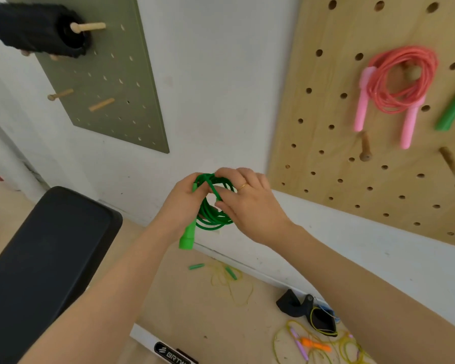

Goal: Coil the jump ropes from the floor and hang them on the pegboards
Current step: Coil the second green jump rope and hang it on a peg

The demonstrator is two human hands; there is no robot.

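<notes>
Green jump rope (212, 206), wound into a loose coil, hangs between two raised hands in front of a white wall (208, 88). The left hand (183, 198) curls round the top of the coil, and one green handle (187, 235) drops straight down below that grip, its long axis near vertical and its butt end pointing at the floor. The right hand (244, 203) pinches a strand across the coil's upper right, fingers bent over the loops. Most of the coil sags beneath both grips. Up and to the right of the hands, a pink jump rope (398, 85) hangs coiled on a plywood pegboard (352, 166). Up and to the left is a green pegboard (111, 82) with wooden pegs. Below the hands, a yellow jump rope (229, 279) with green handles lies loose on the floor.
</notes>
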